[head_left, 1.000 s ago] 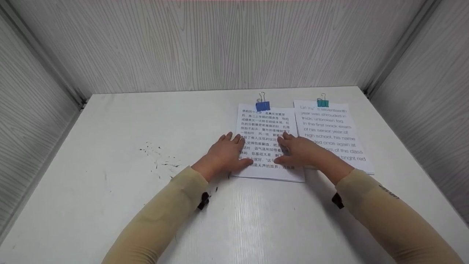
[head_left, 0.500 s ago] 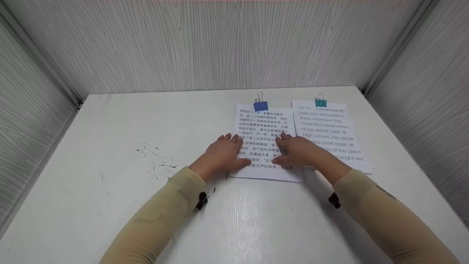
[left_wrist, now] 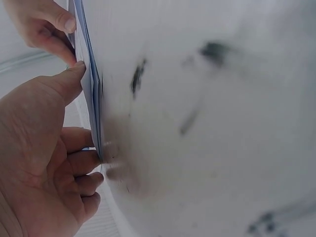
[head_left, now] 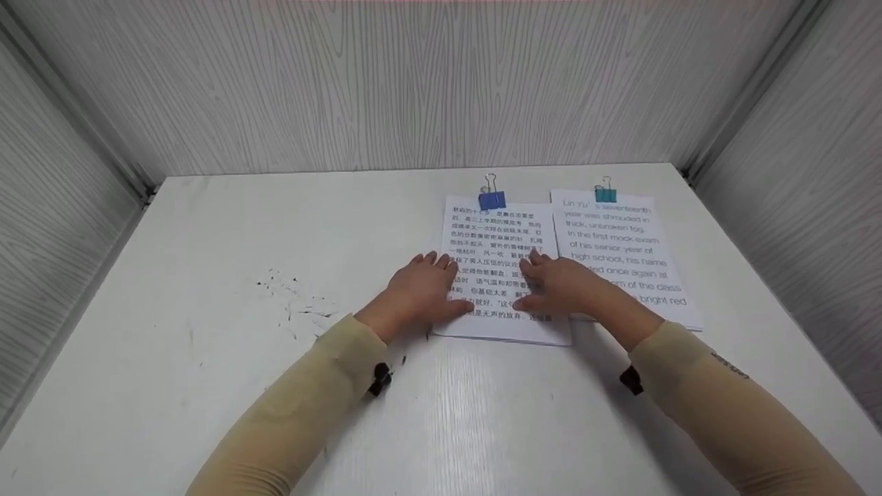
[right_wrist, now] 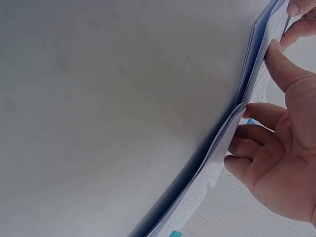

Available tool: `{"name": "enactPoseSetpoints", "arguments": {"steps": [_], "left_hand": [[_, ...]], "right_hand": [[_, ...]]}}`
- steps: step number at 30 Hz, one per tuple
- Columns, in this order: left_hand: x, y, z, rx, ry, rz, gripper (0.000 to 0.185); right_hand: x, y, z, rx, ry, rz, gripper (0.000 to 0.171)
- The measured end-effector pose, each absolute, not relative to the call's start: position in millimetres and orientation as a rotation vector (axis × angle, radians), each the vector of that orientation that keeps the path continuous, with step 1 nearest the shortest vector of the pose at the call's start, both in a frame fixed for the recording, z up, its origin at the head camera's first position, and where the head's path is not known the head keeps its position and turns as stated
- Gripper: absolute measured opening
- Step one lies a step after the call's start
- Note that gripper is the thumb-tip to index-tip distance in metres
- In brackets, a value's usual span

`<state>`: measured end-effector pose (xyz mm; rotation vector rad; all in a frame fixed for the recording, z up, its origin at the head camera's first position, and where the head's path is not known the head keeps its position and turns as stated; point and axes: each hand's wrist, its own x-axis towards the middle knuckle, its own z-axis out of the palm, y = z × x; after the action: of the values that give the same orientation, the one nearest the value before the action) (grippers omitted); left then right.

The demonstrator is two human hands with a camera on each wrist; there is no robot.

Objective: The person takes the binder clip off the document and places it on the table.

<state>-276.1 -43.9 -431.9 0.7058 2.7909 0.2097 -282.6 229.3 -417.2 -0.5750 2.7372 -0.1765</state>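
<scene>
Fingers [head_left: 433,263] of the left hand [head_left: 422,288] lie flat and slightly spread on the Chinese-text stack [head_left: 497,272], as do those of the right hand [head_left: 559,284]. It sits toward the worktop's [head_left: 227,234] far right, held by a blue clip [head_left: 493,199] (a teal-clipped stack [head_left: 623,251] touches or overlaps its right edge). Uneven pressing could skew the sheets, crease them under the thumbs, or shove the neighbouring stack.
</scene>
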Motion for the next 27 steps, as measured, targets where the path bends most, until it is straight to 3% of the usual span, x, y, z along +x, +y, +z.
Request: {"name": "enactPoseSetpoints", "arguments": {"steps": [27], "left_hand": [[-225,-64,-429,0.662,2.833,0.192,0.094]], "right_hand": [[-246,209,-420,-0.637,2.714,-0.240,0.092]]}}
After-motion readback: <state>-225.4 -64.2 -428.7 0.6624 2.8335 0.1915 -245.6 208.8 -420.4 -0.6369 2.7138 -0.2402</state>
